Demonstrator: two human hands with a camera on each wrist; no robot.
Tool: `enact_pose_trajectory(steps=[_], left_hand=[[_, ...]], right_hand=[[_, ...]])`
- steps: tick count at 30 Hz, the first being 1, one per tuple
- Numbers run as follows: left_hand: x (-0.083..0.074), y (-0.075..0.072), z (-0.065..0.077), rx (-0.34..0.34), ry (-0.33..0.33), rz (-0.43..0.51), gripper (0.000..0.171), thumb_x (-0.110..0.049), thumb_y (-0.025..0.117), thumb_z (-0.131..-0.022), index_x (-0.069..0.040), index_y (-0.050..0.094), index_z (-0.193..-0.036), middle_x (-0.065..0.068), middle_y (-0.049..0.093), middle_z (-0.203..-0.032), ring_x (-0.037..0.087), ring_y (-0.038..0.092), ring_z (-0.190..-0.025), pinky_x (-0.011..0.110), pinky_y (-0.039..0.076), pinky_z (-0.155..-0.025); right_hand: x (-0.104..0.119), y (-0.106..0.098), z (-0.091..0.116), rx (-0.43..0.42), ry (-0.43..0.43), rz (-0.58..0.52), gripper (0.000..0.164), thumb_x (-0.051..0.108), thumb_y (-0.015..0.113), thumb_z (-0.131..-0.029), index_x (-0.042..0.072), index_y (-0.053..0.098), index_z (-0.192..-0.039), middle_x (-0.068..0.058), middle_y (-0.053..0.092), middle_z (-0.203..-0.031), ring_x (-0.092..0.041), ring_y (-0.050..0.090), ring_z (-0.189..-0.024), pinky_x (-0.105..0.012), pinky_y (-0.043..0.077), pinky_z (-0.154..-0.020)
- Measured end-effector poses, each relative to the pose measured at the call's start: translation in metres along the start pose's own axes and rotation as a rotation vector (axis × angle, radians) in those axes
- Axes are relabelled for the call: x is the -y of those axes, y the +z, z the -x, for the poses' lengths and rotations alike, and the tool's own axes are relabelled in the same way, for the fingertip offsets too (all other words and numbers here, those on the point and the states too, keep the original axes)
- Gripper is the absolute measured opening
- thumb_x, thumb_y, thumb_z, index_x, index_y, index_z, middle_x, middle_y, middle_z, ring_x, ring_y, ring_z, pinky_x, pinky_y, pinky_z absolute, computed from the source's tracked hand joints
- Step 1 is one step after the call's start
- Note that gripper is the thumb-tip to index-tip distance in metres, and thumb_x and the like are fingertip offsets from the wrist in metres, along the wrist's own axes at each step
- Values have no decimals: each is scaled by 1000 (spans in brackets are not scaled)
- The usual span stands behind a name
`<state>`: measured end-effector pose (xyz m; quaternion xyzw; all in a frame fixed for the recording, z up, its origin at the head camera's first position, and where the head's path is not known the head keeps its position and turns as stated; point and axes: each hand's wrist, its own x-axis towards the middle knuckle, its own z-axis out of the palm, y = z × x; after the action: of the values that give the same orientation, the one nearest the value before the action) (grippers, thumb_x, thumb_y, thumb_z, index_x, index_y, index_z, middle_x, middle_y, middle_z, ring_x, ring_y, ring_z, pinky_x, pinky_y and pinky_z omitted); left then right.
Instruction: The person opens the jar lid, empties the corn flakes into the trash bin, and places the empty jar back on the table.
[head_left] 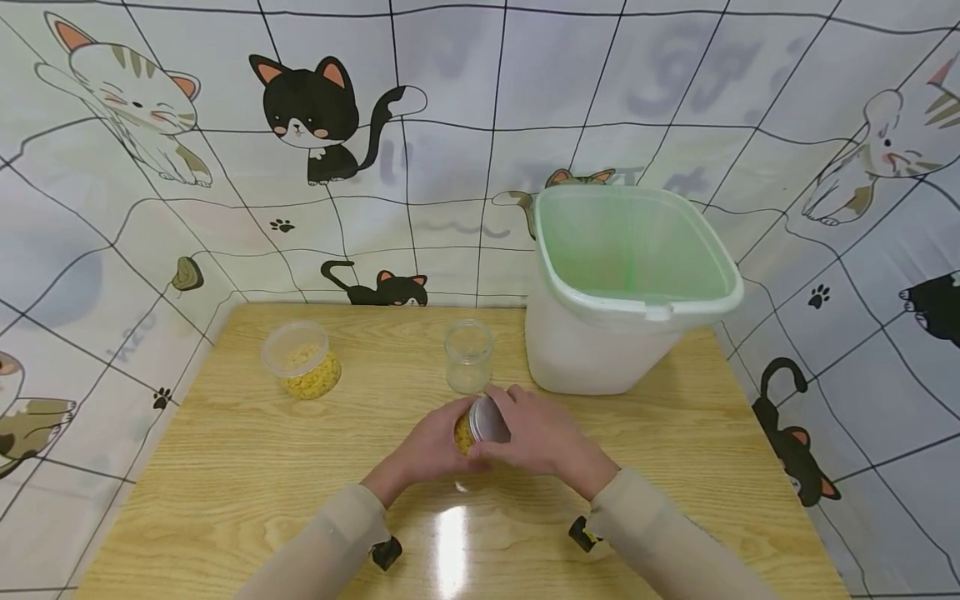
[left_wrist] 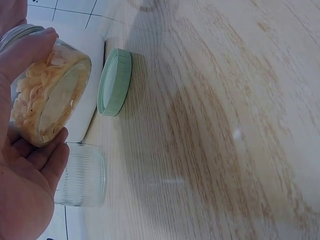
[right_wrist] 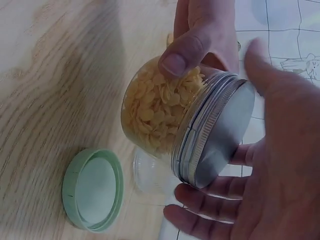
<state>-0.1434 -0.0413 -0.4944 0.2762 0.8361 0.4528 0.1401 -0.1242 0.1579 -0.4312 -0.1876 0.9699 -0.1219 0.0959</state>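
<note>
My left hand [head_left: 442,442] holds a clear jar [right_wrist: 152,107] tilted on its side above the table. Small pale-yellow, flake-like pieces [left_wrist: 37,90] fill much of the jar. On its mouth sits a silver screw lid [right_wrist: 227,132], facing my right hand [head_left: 536,433]. The right thumb and fingers are around the lid's rim; its thumb is blurred in the right wrist view. A ribbed clear glass jar [head_left: 468,357] stands just beyond my hands. Beside it a green lid [right_wrist: 92,190] lies on the table, hidden in the head view.
At the back left stands a clear tub [head_left: 302,362] of yellow pieces. A large white bin [head_left: 592,354] with a pale green inside occupies the back right. The wooden table [head_left: 225,500] meets cat-patterned wall sheets [head_left: 450,167] on three sides.
</note>
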Motion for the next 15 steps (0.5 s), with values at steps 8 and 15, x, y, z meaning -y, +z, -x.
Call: enact_pose_trajectory(steps=[8, 15], left_hand=[[2, -1, 1, 8, -10, -18, 89, -45, 86, -68, -31, 41, -143, -11, 58, -129, 9, 59, -109, 29, 52, -89], [3, -3, 3, 40, -13, 24, 88, -38, 88, -69, -33, 42, -144, -10, 55, -134, 11, 58, -112, 28, 52, -88]], right_hand=[[-8, -3, 0, 0, -229, -45, 82, 56, 75, -77, 31, 40, -147, -2, 50, -137, -21, 51, -122, -38, 54, -89], [-13, -12, 0, 54, -427, -108, 89, 23, 86, -73, 32, 39, -148, 0, 40, -151, -25, 36, -139, -46, 44, -108]])
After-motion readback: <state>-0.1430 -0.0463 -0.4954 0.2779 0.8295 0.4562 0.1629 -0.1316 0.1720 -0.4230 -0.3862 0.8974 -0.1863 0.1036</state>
